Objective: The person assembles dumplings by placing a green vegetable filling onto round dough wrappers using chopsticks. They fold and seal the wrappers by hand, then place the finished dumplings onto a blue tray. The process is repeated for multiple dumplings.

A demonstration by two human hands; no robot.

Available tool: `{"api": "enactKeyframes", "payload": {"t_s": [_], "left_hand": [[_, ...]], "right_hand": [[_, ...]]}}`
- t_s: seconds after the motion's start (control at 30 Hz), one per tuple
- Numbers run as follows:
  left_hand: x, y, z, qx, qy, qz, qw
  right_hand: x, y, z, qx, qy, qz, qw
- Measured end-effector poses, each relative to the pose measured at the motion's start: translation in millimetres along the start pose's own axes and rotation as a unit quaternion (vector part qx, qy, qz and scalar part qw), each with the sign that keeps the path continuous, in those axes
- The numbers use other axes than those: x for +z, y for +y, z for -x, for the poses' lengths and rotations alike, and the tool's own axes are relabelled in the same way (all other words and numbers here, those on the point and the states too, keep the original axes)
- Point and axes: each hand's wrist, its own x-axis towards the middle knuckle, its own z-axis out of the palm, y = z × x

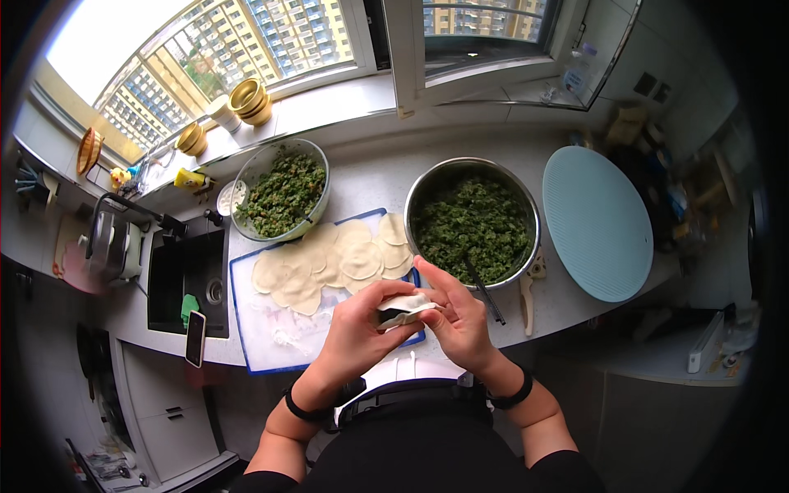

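Note:
A partly folded dumpling (407, 306), with dark filling showing at its left side, is held between my left hand (363, 323) and my right hand (459, 320). The fingers of both hands pinch its wrapper. Beyond them, several round dough wrappers (360, 260) overlap on a blue-edged white cutting board (262, 336). To the right of the wrappers stands a steel bowl (535, 246) of chopped green filling (471, 215), with dark utensils leaning over its near rim. A glass bowl (325, 203) with more green filling (283, 191) stands behind the board's left part.
A light-blue oval tray (598, 222) lies at the right, near a wooden-handled tool (527, 305). A black sink (185, 277) is set in the counter at left, with a phone (195, 339) at its front edge. Gold pots (249, 101) line the windowsill.

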Motion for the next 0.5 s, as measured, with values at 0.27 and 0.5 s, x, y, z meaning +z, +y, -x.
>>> {"api": "enactKeyframes", "payload": {"t_s": [0.27, 0.5], "left_hand": [[3, -17, 4, 0.008, 0.101, 0.103, 0.989], [10, -13, 2, 0.216, 0.198, -0.226, 0.929]], "right_hand": [[5, 11, 8, 0.043, -0.002, -0.047, 0.998], [8, 14, 12, 0.016, 0.044, 0.028, 0.999]]}}
